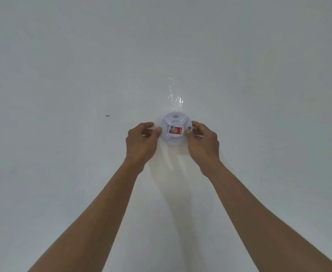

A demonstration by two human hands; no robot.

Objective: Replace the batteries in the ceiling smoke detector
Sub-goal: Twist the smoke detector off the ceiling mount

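both arms stretched up, left hand (141,142) and right hand (202,142) curled — gripping opposite edges of round white plastic smoke detector (174,130) with red label on white ceiling (63,55)

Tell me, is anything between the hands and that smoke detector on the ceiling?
Nothing visible is in the way. The left hand and right hand already grip the detector at its two sides, fingers curled on its rim. Only clear tape sticks to the ceiling beyond it.

The smoke detector (174,128) carries a red label (175,130), its print unreadable.
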